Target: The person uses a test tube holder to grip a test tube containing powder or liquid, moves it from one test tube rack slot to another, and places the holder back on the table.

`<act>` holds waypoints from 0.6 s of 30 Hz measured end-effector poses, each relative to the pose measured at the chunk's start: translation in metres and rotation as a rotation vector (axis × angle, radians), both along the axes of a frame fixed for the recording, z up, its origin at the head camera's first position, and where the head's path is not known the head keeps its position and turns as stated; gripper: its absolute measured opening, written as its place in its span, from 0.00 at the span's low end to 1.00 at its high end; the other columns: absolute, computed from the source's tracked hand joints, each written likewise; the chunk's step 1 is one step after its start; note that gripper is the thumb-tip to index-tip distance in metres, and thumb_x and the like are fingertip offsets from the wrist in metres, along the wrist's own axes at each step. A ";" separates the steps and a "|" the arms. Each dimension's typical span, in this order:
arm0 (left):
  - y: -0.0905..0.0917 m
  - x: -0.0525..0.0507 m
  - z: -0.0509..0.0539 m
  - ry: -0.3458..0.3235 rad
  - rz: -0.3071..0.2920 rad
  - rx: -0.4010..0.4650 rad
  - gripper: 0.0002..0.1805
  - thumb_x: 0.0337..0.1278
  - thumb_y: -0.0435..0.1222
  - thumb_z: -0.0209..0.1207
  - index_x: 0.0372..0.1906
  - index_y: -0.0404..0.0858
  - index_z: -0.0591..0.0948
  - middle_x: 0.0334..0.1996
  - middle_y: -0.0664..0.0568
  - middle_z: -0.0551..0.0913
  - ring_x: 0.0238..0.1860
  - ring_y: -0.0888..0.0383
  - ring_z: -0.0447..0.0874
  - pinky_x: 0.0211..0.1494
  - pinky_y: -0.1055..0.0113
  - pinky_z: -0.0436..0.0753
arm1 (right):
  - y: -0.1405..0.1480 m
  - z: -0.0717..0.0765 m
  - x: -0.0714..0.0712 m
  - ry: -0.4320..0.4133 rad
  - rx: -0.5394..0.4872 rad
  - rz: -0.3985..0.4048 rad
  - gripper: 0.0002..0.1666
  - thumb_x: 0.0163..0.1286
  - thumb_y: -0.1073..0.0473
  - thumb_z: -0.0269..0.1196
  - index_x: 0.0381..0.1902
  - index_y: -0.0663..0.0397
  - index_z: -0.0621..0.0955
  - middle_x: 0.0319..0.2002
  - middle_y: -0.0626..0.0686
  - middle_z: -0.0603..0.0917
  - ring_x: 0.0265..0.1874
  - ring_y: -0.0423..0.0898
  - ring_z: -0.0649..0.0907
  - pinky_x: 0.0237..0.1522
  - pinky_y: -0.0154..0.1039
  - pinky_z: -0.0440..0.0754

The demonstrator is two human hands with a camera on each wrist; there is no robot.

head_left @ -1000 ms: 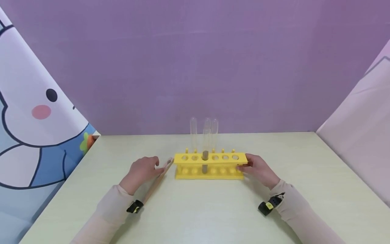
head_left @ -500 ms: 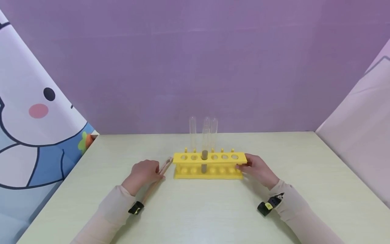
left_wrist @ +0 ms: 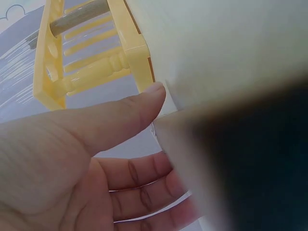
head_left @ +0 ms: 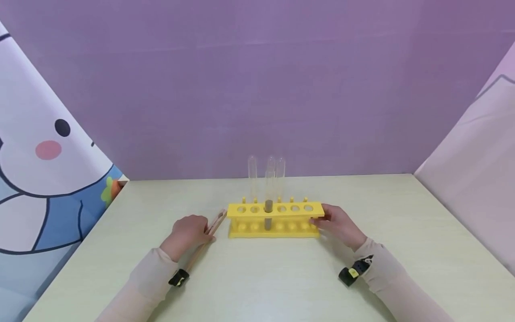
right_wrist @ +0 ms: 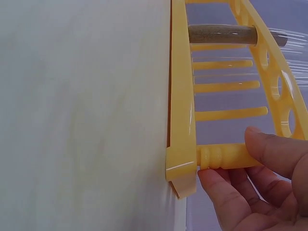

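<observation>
My left hand [head_left: 188, 233] pinches a wooden test tube holder [head_left: 216, 223] that lies slanting on the table, left of the rack. In the left wrist view the thumb [left_wrist: 127, 115] is on one side of it, several fingers on the other. A yellow test tube rack [head_left: 289, 211] stands upright in the middle. My right hand [head_left: 343, 226] grips its right end post [right_wrist: 228, 156] between thumb and fingers. One test tube [head_left: 268, 223] with grey-brown contents sits in a hole of the rack. Behind it, clear tubes [head_left: 252, 174] stand upside down on pegs.
A pale table [head_left: 273, 281] bears everything. Purple cloth [head_left: 257, 89] hangs at the back edge, with a cartoon-printed sheet [head_left: 48, 188] at the left and a pale sheet [head_left: 479, 179] at the right. A camera [head_left: 349, 275] is strapped to the right wrist.
My left thumb and fingers have come down onto the test tube holder and now pinch it. The right hand keeps its grip on the rack. The whole view has shifted slightly.
</observation>
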State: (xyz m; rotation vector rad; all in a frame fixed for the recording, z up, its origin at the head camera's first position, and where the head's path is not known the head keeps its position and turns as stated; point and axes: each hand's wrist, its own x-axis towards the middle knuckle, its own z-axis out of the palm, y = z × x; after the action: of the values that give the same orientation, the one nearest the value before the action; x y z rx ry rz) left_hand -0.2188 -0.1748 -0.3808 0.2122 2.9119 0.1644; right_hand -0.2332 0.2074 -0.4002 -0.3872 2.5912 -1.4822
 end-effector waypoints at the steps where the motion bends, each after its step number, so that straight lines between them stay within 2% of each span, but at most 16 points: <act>1: 0.000 0.000 0.000 0.002 -0.001 0.001 0.17 0.49 0.48 0.67 0.24 0.42 0.74 0.19 0.55 0.73 0.22 0.57 0.71 0.25 0.65 0.68 | 0.000 -0.001 0.000 -0.001 0.001 -0.001 0.23 0.64 0.65 0.62 0.56 0.65 0.75 0.50 0.59 0.79 0.40 0.50 0.75 0.42 0.35 0.77; 8: 0.000 0.002 0.000 -0.008 0.008 0.000 0.16 0.50 0.47 0.66 0.24 0.42 0.73 0.19 0.54 0.73 0.22 0.57 0.70 0.25 0.65 0.68 | -0.001 -0.001 0.000 -0.010 -0.004 -0.008 0.24 0.64 0.64 0.62 0.57 0.65 0.74 0.50 0.58 0.79 0.40 0.50 0.75 0.42 0.37 0.77; 12: 0.001 0.003 -0.001 -0.009 -0.005 -0.010 0.15 0.53 0.46 0.64 0.25 0.41 0.73 0.20 0.53 0.72 0.23 0.57 0.70 0.26 0.65 0.69 | -0.001 -0.002 -0.001 -0.012 0.001 -0.018 0.23 0.64 0.65 0.62 0.57 0.64 0.74 0.50 0.58 0.80 0.40 0.50 0.75 0.42 0.37 0.76; 18: 0.001 0.003 -0.001 0.019 -0.023 -0.025 0.14 0.54 0.44 0.63 0.24 0.41 0.73 0.20 0.53 0.72 0.22 0.56 0.71 0.25 0.63 0.70 | 0.001 -0.003 -0.001 -0.008 0.001 -0.016 0.23 0.64 0.64 0.62 0.57 0.64 0.75 0.49 0.58 0.80 0.40 0.50 0.75 0.41 0.36 0.76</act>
State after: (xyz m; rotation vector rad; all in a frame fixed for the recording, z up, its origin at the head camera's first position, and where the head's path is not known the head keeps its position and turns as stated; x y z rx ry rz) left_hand -0.2160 -0.1738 -0.3814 0.2439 2.9277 0.1227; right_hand -0.2345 0.2082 -0.4030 -0.3601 2.5947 -1.4839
